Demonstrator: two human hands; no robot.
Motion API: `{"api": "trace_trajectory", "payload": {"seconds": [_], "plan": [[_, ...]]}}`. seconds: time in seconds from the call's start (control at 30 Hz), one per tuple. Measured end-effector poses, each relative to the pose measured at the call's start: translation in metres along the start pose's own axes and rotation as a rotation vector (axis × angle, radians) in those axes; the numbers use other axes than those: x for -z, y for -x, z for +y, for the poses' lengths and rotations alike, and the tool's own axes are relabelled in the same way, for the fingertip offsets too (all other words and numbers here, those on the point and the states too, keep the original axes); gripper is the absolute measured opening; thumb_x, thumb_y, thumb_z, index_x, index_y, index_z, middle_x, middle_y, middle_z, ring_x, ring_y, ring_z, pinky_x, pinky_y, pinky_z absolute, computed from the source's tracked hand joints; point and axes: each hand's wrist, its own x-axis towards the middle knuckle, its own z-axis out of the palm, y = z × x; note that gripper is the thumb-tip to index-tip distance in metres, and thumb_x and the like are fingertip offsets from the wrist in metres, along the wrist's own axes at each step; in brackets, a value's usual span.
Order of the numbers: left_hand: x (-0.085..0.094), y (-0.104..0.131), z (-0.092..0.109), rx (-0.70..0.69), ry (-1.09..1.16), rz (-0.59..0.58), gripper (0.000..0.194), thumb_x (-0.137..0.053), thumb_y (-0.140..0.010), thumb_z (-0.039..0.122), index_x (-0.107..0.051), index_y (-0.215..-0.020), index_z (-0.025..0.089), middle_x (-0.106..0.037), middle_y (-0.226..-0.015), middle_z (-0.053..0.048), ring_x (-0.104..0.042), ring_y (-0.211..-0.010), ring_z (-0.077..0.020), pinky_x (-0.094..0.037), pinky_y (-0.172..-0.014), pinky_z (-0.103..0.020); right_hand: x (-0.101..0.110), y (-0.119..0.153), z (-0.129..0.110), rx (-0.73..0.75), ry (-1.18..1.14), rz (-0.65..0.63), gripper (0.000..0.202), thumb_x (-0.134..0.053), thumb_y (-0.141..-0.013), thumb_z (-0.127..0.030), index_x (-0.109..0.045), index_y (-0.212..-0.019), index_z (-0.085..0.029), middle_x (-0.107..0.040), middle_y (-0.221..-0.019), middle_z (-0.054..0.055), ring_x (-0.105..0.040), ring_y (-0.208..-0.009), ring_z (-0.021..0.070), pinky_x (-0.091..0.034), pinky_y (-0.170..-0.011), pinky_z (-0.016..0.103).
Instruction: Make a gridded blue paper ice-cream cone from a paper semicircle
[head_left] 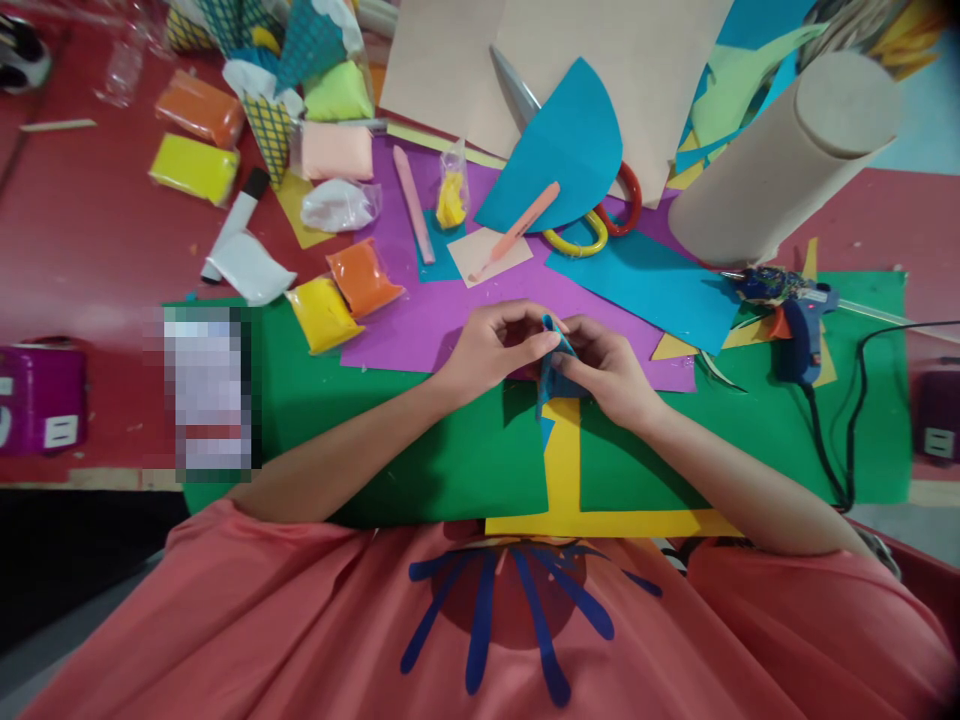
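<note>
A small blue piece [556,378], curled at its top, is held between my two hands above the green sheet [450,450]. My left hand [506,345] pinches its upper edge between thumb and fingers. On the other side, my right hand [604,368] grips the same piece with its thumb in front. Below the piece lies a yellow strip [564,465] on the green sheet. Behind my hands is a purple sheet [465,325], with a coral marker [529,218] and a blue cut shape [577,150] lying over scissors [640,200].
A glue gun [804,335] with a black cable lies at the right, near a large beige tube [780,160]. Clay packets [193,168], a pen [238,222] and patterned cones [268,125] are at the upper left. A blurred rectangular object [208,390] lies left.
</note>
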Motion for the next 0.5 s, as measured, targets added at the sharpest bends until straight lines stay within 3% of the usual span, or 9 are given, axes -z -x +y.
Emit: {"api": "trace_trajectory", "payload": {"seconds": [0.17,0.27,0.37,0.5], "plan": [[0.002,-0.001,0.001,-0.017,-0.023,-0.009,0.010,-0.068,-0.076,0.026,-0.070,-0.077,0.017,-0.069,-0.074,0.000,-0.063,-0.070,-0.0106,-0.051,-0.066,-0.021,0.003,0.000,-0.003,-0.006,0.031,-0.036,0.020,-0.072,-0.074,-0.022,-0.060,-0.090,-0.020,-0.065,-0.082,-0.003,-0.060,-0.077,0.0092,-0.047,-0.069,0.021],[0.003,-0.001,0.002,-0.014,-0.031,-0.006,0.010,-0.068,-0.076,0.026,-0.071,-0.078,0.017,-0.066,-0.070,0.001,-0.060,-0.066,-0.0098,-0.049,-0.061,-0.020,0.007,0.000,-0.007,-0.088,-0.033,-0.076,0.027,-0.075,-0.074,-0.035,-0.062,-0.092,-0.020,-0.064,-0.079,-0.003,-0.061,-0.072,0.0096,-0.048,-0.064,0.021],[0.002,0.001,0.002,-0.028,-0.016,-0.032,0.011,-0.070,-0.077,0.028,-0.072,-0.078,0.017,-0.062,-0.069,0.002,-0.057,-0.058,-0.0077,-0.046,-0.053,-0.018,0.008,0.001,-0.010,-0.184,-0.120,-0.073,0.032,-0.068,-0.080,-0.051,-0.062,-0.090,-0.021,-0.064,-0.074,-0.002,-0.063,-0.064,0.0112,-0.051,-0.058,0.022],[0.001,0.002,0.004,-0.028,0.005,-0.079,0.011,-0.070,-0.080,0.029,-0.073,-0.080,0.019,-0.056,-0.069,0.003,-0.053,-0.050,-0.0047,-0.043,-0.048,-0.018,0.005,0.001,-0.012,-0.227,-0.148,-0.091,0.038,-0.070,-0.076,-0.056,-0.061,-0.084,-0.020,-0.066,-0.073,-0.001,-0.066,-0.062,0.0132,-0.055,-0.058,0.025]]}}
